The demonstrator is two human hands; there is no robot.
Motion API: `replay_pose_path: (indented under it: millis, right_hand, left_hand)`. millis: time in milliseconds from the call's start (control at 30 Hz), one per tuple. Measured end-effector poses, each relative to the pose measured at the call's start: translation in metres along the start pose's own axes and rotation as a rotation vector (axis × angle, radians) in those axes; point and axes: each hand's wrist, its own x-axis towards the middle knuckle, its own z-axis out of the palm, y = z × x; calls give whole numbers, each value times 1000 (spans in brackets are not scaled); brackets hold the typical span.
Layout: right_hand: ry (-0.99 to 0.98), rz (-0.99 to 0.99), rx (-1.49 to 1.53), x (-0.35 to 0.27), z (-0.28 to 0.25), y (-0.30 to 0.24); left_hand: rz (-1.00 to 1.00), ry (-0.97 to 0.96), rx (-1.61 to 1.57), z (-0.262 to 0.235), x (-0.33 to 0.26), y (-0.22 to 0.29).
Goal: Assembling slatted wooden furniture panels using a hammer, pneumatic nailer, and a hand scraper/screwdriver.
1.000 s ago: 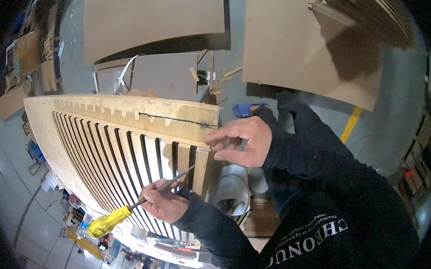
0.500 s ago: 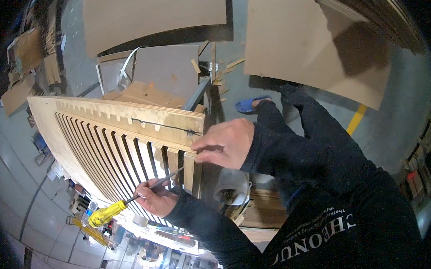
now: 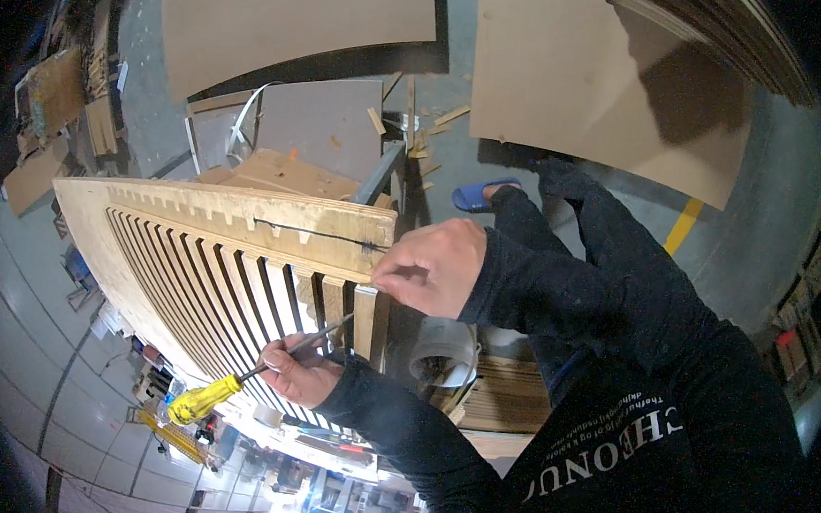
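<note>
My left hand [image 3: 302, 370] is closed around the metal blade of a file [image 3: 206, 400] with a yellow handle. The handle points down and left, and the dark tapering tip lies over the slats near the panel's right end. A pale wooden panel [image 3: 319, 221] with a row of long parallel slots stands in front of me. A dark line is drawn along its upper border. My right hand [image 3: 438, 266] is at the panel's right corner, thumb and fingertips pinched together beside a slat end [image 3: 366, 296]. Whatever may be between those fingertips is hidden.
A grey bucket [image 3: 444, 354] stands beside the panel, with stacked boards [image 3: 505, 394] below it. Large brown sheets [image 3: 292, 33] lie beyond, and scraps of wood [image 3: 450, 115] are scattered on the floor. A blue slipper [image 3: 478, 197] is on my foot. Tools and bright lights are at lower left.
My right hand's fingers have drawn together from a looser hold on the panel's corner. The file has hardly moved in my left hand.
</note>
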Motion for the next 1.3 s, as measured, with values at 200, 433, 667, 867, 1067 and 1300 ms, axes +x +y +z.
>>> replay_pose_path:
  millis: [200,433,667,867,1067,1300]
  right_hand:
    - [42,23,217,-8,-6,4]
    - [93,34,264,-10,-17,8]
    - [234,-406,-233,49,-16,-33]
    - [-139,-434,-436,23,-28,-9]
    - [-135,-436,-309,30,-7,3]
    - [-74,-545,-189,33,-4,13]
  left_hand:
    - [-4,9,0,4,1,-2]
    - [-15,40,10,3,-1,-1]
    - [-15,69,36,4,-2,-4]
    - [2,-2,3,9,-2,-3]
    - [68,117,17,11,-8,6]
    - [21,-22,19,7,2,0]
